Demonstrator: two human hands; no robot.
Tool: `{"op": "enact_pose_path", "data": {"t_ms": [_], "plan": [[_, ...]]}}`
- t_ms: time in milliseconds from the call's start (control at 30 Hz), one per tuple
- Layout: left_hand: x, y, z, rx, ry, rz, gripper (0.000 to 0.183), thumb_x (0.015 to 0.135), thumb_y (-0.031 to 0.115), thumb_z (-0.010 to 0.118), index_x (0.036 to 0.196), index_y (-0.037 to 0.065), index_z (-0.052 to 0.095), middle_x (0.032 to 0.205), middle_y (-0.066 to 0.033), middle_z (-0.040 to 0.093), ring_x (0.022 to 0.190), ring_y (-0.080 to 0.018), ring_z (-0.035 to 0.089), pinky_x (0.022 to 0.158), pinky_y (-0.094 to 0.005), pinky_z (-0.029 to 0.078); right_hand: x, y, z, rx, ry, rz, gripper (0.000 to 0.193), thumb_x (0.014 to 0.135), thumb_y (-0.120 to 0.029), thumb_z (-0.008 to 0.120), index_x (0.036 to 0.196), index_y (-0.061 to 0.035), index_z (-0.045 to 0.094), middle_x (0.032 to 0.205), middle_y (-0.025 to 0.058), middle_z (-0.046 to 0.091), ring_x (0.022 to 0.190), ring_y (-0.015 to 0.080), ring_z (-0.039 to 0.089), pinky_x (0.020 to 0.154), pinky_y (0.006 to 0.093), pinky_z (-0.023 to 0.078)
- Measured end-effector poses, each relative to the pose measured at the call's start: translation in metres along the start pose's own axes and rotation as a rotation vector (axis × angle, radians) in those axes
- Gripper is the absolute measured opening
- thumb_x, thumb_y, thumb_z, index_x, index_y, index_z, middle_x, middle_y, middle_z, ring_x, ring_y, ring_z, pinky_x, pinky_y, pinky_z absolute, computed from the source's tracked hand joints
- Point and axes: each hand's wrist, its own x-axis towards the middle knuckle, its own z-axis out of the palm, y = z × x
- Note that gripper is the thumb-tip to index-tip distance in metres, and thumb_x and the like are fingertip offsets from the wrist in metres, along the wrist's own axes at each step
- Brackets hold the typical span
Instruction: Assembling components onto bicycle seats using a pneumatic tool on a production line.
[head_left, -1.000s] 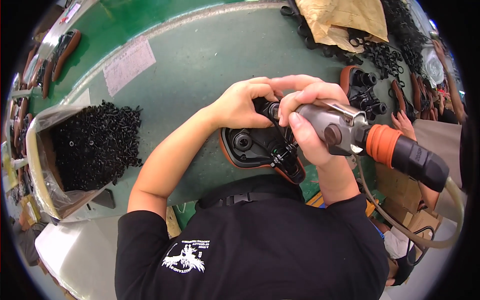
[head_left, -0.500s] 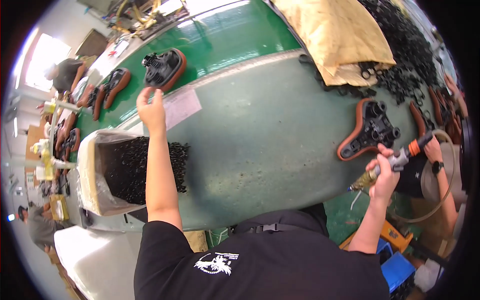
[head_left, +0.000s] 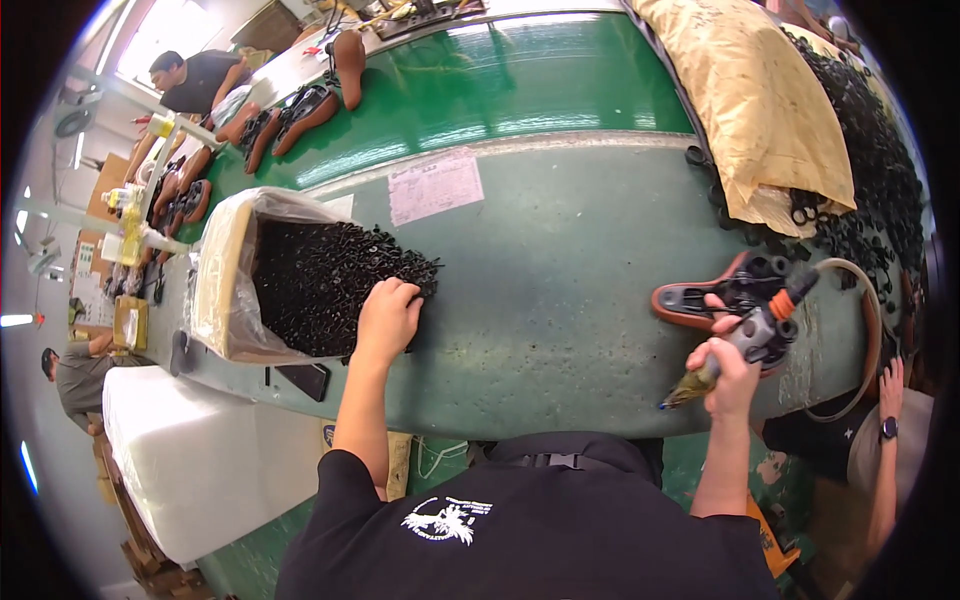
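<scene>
My left hand (head_left: 388, 318) rests on the edge of a pile of small black screws (head_left: 320, 270), its fingers curled together. Whatever it may pinch is hidden. The pile spills out of a pale plastic-lined bin (head_left: 218, 290) lying open toward me. On the right, my right hand (head_left: 735, 375) is closed round an air screwdriver (head_left: 755, 338) whose tip points down and left, with an orange collar and a hose at its back end. Just beyond and partly behind the tool lies an upturned bicycle saddle (head_left: 690, 302), brown-rimmed with a black underside.
A green conveyor belt (head_left: 520, 75) runs along the far side, carrying more saddles (head_left: 305, 117). A pink paper sheet (head_left: 435, 187) lies on the worktable (head_left: 540, 300). At the far right are a yellow sack (head_left: 750, 110) and heaped black rings (head_left: 870, 150). A co-worker's hand (head_left: 891, 388) shows at right.
My left hand has let go of a saddle on the belt and come back to the screw pile. My right hand, holding the screwdriver, is now over the table by the saddle. The view has shifted.
</scene>
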Motion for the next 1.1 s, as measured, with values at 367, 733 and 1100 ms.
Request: {"op": "enact_pose_path", "data": {"t_ms": [367,733,1100], "plan": [[0.002,-0.004,0.014,-0.126,0.129,-0.091,0.008,0.089,0.008,0.075,0.091,0.002,0.071,0.094,-0.0142,0.069,0.091,-0.0357,0.068,0.08,-0.0452,0.055,-0.026,0.006,0.004,0.001,-0.472,0.5,0.042,0.071,0.005,0.07,0.109,0.0023,0.054,0.093,0.0159,0.066,0.06,0.0275,0.069,0.056,0.04,0.057],[0.005,0.114,-0.006,-1.652,-0.019,-0.444,0.015,0.111,0.01,0.054,0.121,0.001,0.059,0.1,-0.0112,0.071,0.081,-0.0144,0.067,0.076,-0.0309,0.058,-0.041,-0.074,0.057,0.115,-0.474,-0.377,0.03,0.091,-0.006,0.062,0.117,-0.0069,0.047,0.108,0.0155,0.058,0.068,0.0182,0.059,0.072,0.0386,0.054],[-0.022,0.212,0.017,-2.435,-0.538,-0.275,0.019,0.104,0.008,0.066,0.119,-0.003,0.07,0.102,-0.0134,0.075,0.083,-0.0187,0.074,0.075,-0.0348,0.062,-0.048,-0.08,0.128,0.212,-0.807,-0.625,0.035,0.092,0.006,0.065,0.118,-0.0078,0.046,0.109,0.0188,0.062,0.075,0.0231,0.068,0.075,0.0438,0.06]]}}
